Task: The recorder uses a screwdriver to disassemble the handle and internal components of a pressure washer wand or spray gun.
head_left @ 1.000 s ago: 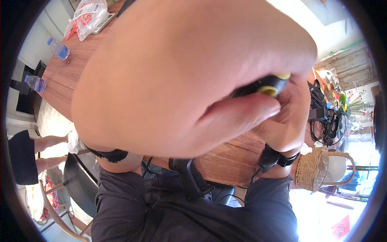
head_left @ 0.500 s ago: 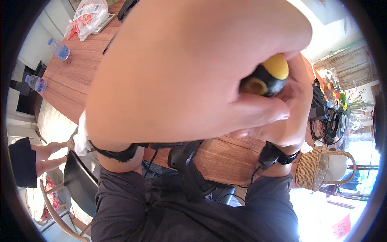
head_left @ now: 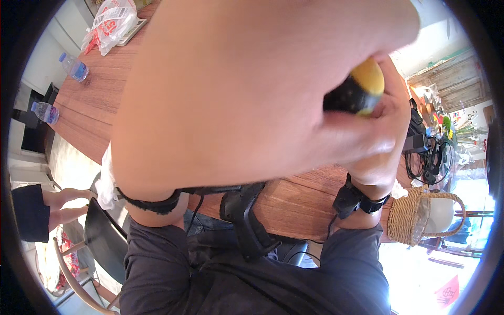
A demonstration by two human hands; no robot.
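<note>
Very close to the camera, my left hand (head_left: 294, 100) and its forearm fill the middle of the head view. Its fingers are closed round a rounded yellow-and-black tool handle (head_left: 362, 86); only one end of the handle shows, and the rest is hidden in the grip. Behind and to the right, my right hand (head_left: 395, 118) is close against the left one. Most of its fingers are covered, so whether it also grips the tool cannot be seen. Black straps go round both arms.
A brown wooden table (head_left: 299, 205) lies below my arms. Two water bottles (head_left: 73, 67) and a plastic bag (head_left: 113, 23) are at its left. On the right are black cables (head_left: 433, 157) and a wicker basket (head_left: 407, 218). A chair (head_left: 105, 236) stands at lower left; beyond it is another person's legs (head_left: 68, 202).
My left hand and the handle have shifted slightly right and up. The handle has turned, showing a different side, and my left thumb looks blurred. My right hand stays close behind.
</note>
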